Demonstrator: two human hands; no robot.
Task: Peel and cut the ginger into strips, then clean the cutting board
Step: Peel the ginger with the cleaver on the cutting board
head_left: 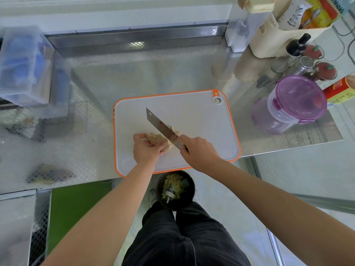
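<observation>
The ginger [158, 141] is pinned to the cutting board [192, 116] by curled left hand [147, 149] fingers, steadying it; the knife [163, 127], gripped in the right hand [197, 152], is angled across it.

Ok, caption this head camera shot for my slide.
Left hand holds ginger on the cutting board while right hand presses a cleaver against it.

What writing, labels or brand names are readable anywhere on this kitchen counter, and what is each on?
Nothing reads clearly.
white packet in the cream holder: dark print, too blurred.
yellow and red packet beside it: edge lettering, blurred and cut off.
red tin at the right edge: label print too small.
cutting board and knife: no lettering visible.
</observation>
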